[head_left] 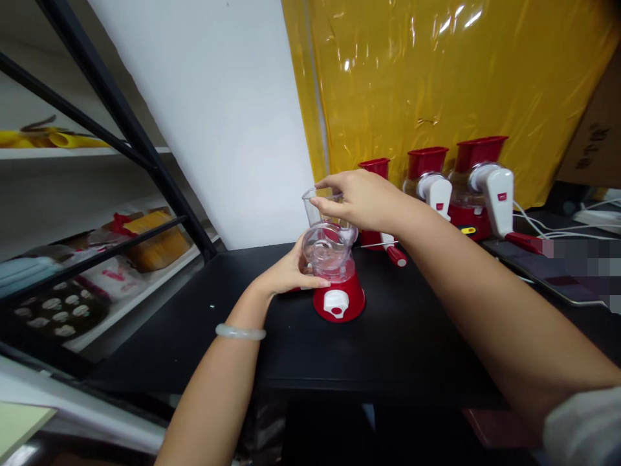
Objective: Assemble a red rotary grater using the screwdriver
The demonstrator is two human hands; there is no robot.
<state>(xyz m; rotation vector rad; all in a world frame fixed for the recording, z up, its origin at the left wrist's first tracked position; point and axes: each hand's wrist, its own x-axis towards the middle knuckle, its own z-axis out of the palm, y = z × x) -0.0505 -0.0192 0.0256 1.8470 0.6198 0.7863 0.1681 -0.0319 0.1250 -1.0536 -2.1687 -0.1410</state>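
Note:
A rotary grater's clear plastic body [326, 249] stands upright on its red base [345, 299], which has a white knob [336, 303] on the front. My left hand [290, 268] is wrapped round the left side of the clear body, thumb lying low across the front near the red base. From above, my right hand [356, 199] grips the rim of the clear feed chute [310, 206], with thumb and fingers on its edge. Part of the chute is hidden behind the right hand.
Assembled graters with red hoppers [428, 162] and a white crank arm [499, 197] line the back right, before yellow wrapping [436, 77]. A dark tablet [557, 275] and white cables [543, 226] lie right. A black-framed shelf [140, 145] with bags stands left of the black table [233, 272].

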